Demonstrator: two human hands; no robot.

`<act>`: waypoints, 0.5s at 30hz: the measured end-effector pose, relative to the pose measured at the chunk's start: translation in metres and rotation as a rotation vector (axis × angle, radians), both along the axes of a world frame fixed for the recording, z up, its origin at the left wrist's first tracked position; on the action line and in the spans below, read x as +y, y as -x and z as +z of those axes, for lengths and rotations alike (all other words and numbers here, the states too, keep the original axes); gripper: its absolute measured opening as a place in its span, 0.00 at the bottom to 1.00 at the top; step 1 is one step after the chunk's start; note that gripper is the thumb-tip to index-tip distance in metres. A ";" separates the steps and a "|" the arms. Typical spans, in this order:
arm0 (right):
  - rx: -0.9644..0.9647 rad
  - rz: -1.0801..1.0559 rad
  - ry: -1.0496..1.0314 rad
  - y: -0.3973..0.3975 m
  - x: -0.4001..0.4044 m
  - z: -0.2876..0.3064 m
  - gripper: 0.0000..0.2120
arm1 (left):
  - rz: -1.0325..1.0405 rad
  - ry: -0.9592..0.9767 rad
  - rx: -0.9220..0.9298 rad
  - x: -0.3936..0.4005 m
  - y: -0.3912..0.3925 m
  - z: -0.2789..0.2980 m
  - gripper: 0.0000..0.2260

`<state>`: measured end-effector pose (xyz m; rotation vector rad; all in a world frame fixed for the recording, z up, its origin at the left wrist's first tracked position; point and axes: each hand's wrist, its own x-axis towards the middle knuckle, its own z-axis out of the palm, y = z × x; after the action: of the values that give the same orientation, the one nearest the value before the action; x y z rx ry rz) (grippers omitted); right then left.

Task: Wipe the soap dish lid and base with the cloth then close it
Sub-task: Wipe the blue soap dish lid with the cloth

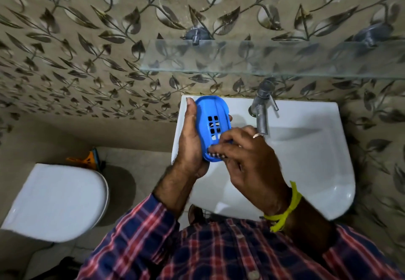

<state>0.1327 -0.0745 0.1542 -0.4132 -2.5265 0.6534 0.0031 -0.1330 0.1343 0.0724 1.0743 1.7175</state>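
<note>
A blue oval soap dish part with square drain holes is held tilted over the left side of the white washbasin. My left hand grips it along its left edge, thumb up at the top. My right hand lies over the dish's lower end, fingertips pressed on it near the holes. A small striped bit shows under those fingertips; I cannot tell whether it is the cloth. No second dish part is visible.
A metal tap stands at the basin's back, right of the dish. A glass shelf hangs on the leaf-patterned wall above. A white toilet sits at the lower left, with an orange object behind it.
</note>
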 end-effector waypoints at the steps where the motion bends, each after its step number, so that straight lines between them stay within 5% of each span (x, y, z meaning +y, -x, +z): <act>1: 0.000 0.046 -0.036 -0.004 -0.002 -0.002 0.10 | 0.007 -0.006 0.004 -0.001 0.003 0.000 0.38; 6: 0.021 -0.127 -0.048 0.010 0.021 0.003 0.13 | 0.055 0.005 -0.001 0.002 -0.007 -0.008 0.35; 10: -0.010 0.035 -0.130 0.002 0.017 -0.005 0.12 | 0.049 -0.012 -0.009 -0.002 0.006 -0.007 0.37; 15: 0.129 -0.267 0.067 0.023 0.028 0.001 0.08 | 0.052 0.029 0.044 0.007 -0.015 -0.008 0.30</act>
<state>0.1096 -0.0466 0.1551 -0.6946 -2.2795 0.6396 0.0181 -0.1255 0.1263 0.0647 1.1426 1.7535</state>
